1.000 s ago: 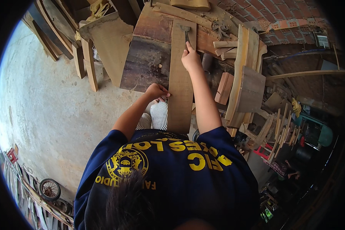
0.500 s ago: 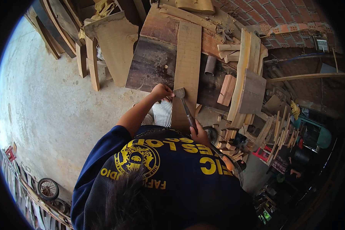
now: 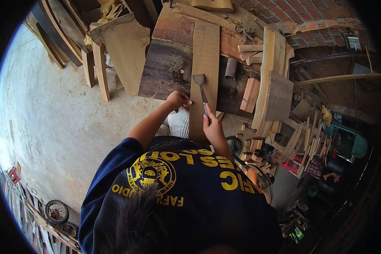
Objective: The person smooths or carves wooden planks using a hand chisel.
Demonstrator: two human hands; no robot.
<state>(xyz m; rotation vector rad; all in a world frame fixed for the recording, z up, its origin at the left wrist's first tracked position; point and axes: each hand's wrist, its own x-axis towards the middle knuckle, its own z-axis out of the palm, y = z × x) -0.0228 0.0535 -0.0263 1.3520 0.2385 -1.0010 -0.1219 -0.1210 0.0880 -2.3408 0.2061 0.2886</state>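
Right hand (image 3: 213, 125), closed around the handle of a scraper (image 3: 202, 90), with its flat blade on or just over a long wooden board (image 3: 206, 59) running lengthwise away from the body. Slightly beyond, left hand (image 3: 178, 100), fingers bunched at the board's left edge; whether pinching it, impossible to tell. Beneath the board's farther part, a dark worktable (image 3: 167, 63). To the right, a reddish wood block (image 3: 250, 95) and, farther off, a brown tube (image 3: 231, 67). Beyond, small wood pieces (image 3: 250, 48); farthest, a brick wall (image 3: 288, 14).
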